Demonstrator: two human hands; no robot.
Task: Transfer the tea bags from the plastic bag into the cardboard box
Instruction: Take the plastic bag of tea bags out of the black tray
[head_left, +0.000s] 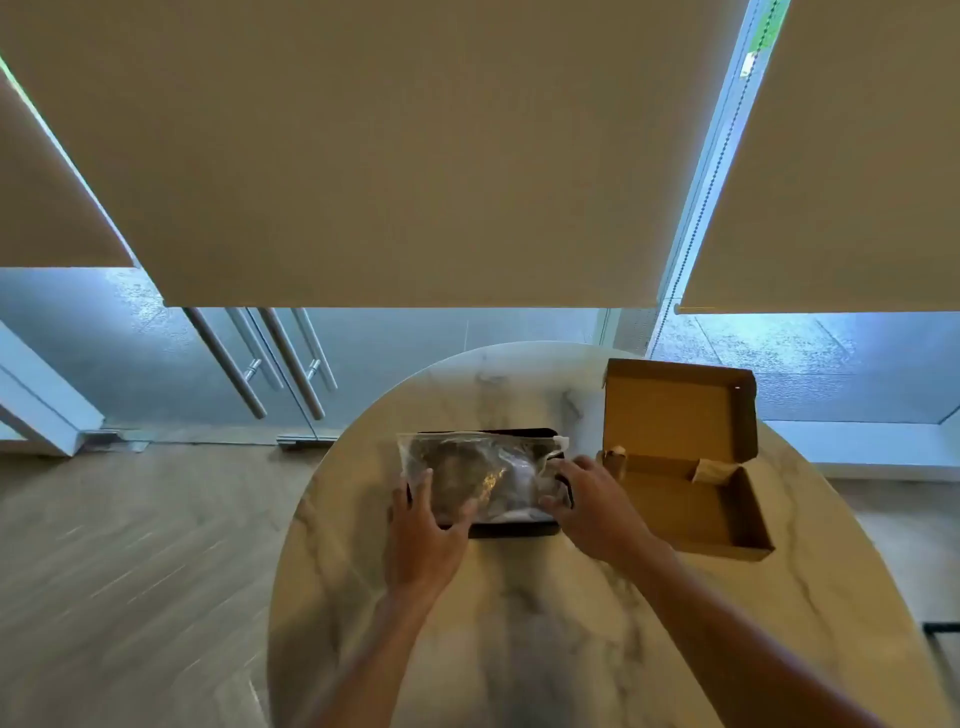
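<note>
Marble table (519, 623) by the window carries a plastic bag (478, 475) mid-table on a black tray (514, 529), left hand (423, 535) and right hand (592, 512) gripping its ends; open cardboard box (696, 499) near the right edge

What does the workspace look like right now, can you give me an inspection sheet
Surface: round marble table.
Job's things: clear plastic bag with dark contents, lying on a black tray; open cardboard box to its right, looks empty.
Clutter: nothing seen.
Grippers: left hand grips the bag's left end; right hand grips its right end.
Cables: nothing seen.
Surroundings: lowered blinds, glass doors, wood floor.
</note>
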